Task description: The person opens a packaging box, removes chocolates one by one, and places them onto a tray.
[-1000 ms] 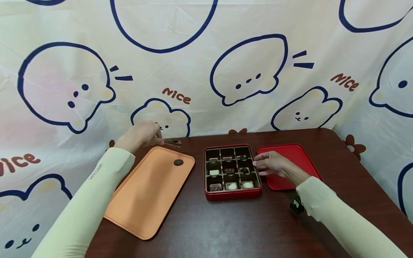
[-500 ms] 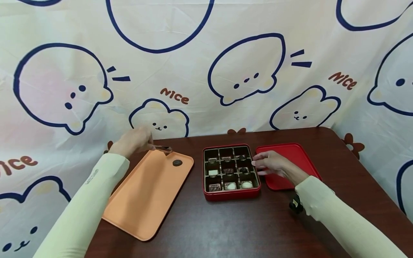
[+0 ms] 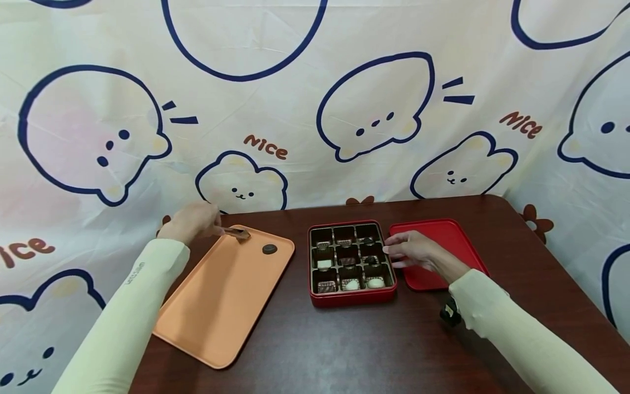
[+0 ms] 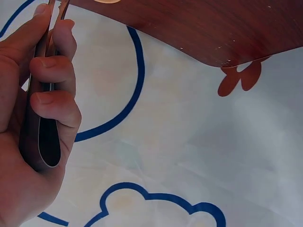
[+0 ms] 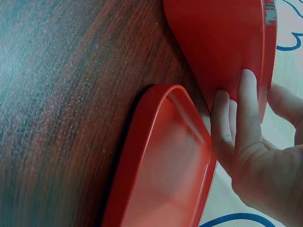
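My left hand (image 3: 193,223) grips metal tongs (image 4: 40,125), its fingers curled round the two arms near the bend. In the head view the tongs' tips are over the far left corner of an orange tray (image 3: 211,312); I cannot tell whether they pinch anything. A dark round chocolate (image 3: 269,249) lies near the tray's far right corner. At the right side of a red box (image 3: 351,299), my right hand (image 3: 415,250) rests straight fingers (image 5: 247,109) against the outer wall, the thumb by the rim. Dark and white chocolates sit in the box's gold compartments.
A red lid (image 3: 453,241) lies on the brown table (image 3: 305,350) right of the box, partly under my right hand. Behind the table hangs a pale cloth (image 3: 305,120) with cartoon outlines. A small dark object (image 3: 450,313) shows by the right sleeve.
My left hand has moved left and down with the tongs, from beyond the tray's far edge to over its far left corner. The right hand stays at the box.
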`<state>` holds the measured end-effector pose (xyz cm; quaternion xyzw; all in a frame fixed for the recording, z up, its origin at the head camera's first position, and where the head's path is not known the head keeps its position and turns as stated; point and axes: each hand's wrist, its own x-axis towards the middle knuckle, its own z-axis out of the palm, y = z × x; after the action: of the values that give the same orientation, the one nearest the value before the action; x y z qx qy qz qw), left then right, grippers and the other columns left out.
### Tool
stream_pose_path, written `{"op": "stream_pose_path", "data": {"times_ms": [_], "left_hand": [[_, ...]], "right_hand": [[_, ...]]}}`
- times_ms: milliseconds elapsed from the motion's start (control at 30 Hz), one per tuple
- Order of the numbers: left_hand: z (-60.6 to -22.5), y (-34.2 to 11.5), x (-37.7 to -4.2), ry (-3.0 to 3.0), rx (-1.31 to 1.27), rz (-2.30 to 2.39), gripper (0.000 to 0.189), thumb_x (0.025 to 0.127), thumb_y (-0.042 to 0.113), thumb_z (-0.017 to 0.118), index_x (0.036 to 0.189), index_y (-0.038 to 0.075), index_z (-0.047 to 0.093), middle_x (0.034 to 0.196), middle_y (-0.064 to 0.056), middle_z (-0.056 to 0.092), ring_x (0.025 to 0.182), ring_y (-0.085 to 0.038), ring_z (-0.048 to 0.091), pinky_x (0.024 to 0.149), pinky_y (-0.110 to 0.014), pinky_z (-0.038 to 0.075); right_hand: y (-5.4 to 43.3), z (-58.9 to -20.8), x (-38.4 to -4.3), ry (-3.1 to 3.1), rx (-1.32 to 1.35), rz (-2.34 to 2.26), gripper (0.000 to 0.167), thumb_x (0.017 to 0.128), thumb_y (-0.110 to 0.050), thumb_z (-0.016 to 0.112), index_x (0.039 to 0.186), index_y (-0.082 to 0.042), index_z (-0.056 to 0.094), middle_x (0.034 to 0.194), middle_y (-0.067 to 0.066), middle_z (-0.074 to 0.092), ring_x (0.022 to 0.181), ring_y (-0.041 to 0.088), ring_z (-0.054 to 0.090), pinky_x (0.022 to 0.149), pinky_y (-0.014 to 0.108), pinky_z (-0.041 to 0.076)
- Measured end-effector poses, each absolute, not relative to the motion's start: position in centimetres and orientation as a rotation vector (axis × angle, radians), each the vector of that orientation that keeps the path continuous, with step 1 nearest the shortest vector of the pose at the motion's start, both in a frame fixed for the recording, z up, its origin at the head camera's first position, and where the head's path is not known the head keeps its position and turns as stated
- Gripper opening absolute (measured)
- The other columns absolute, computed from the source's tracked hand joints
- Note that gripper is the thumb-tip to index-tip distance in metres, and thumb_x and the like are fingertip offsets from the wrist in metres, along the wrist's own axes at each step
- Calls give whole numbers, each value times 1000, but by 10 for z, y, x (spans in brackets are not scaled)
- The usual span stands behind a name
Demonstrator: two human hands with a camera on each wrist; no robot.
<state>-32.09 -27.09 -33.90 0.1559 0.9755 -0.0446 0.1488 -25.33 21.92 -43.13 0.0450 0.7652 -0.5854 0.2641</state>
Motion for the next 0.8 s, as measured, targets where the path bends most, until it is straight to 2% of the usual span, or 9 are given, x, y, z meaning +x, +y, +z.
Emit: {"op": "stream_pose_path", "data": {"times_ms": [200, 567, 800], "left_hand": [[-342, -277, -321, 2843, 427, -148, 18, 87, 26, 78, 88, 9, 74, 82, -2, 66, 72, -19, 57, 65, -35, 50], [-345, -280, -321, 2806, 397, -93, 12, 88, 22, 77, 85, 10, 78, 75, 0, 63, 67, -17, 56, 57, -28, 44], [-345, -282, -321, 2789, 382, -74, 15, 89, 23, 76, 90, 8, 77, 76, -1, 66, 70, -18, 57, 61, -30, 47]], "right_hand": [[220, -432, -254, 2072, 117, -1578, 54, 99, -17, 63, 143, 7, 43, 138, 26, 51, 115, 28, 61, 87, 40, 57], [219, -433, -253, 2063, 113, -1579, 55, 99, -17, 62, 144, 8, 41, 140, 27, 49, 122, 33, 58, 93, 46, 53], [219, -432, -253, 2064, 110, -1583, 54, 100, -16, 61, 144, 8, 41, 142, 28, 47, 125, 36, 55, 90, 43, 55]]}}
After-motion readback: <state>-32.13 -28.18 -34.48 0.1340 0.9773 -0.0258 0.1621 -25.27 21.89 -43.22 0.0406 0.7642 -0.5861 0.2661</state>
